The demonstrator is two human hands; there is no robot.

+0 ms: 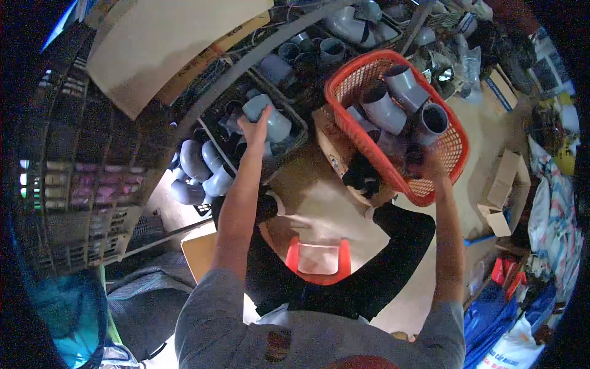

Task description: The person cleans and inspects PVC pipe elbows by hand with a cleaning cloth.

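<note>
Now, over on the left side, the left hand has its thumb and fingers closed round a pale grey elbow at the dark crate. Look at the line of that piece: its long axis slants from the far left down to the near right, cutting across the forearm's direction, with most of its body lying to the right of the fingers and the thumb laid along its upper side. It's the left hand that has it, then, the right being well off across the gap. Just outside the crate, on its left, sits a cluster of grey bends, close to the left wrist but apart from it. And across to the right, the right hand is down inside the red basket, near its closer end, just on the near side of a grey fitting whose round mouth faces up. Blur and shadow swallow those fingertips, so whether they're apart, together or clamped on something, I cannot tell. Farther up the basket, beyond that hand, a curved grey pipe piece leans among the others, its body angling down toward the right, clear of the fingers.
</note>
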